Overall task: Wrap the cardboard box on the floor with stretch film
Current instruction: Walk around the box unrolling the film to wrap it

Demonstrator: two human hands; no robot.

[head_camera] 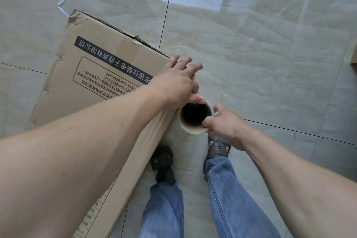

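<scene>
A large brown cardboard box point(92, 75) with black printed text stands on the tiled floor at the left. A roll of stretch film point(193, 130) is held upright against the box's near right corner, and I look down into its dark cardboard core. My right hand point(224, 123) grips the roll's rim, thumb inside the core. My left hand point(177, 81) lies flat on the box's top corner with fingers spread, its thumb touching the roll's rim. Clear film seems to cover the box's right side below my left forearm.
My two feet in dark sandals point(164, 164) and jeans stand just right of the box. Glossy grey floor tiles point(251, 44) stretch ahead and to the right. A scrap of white tape point(62, 5) lies beyond the box. A brown edge point(354, 63) shows at far right.
</scene>
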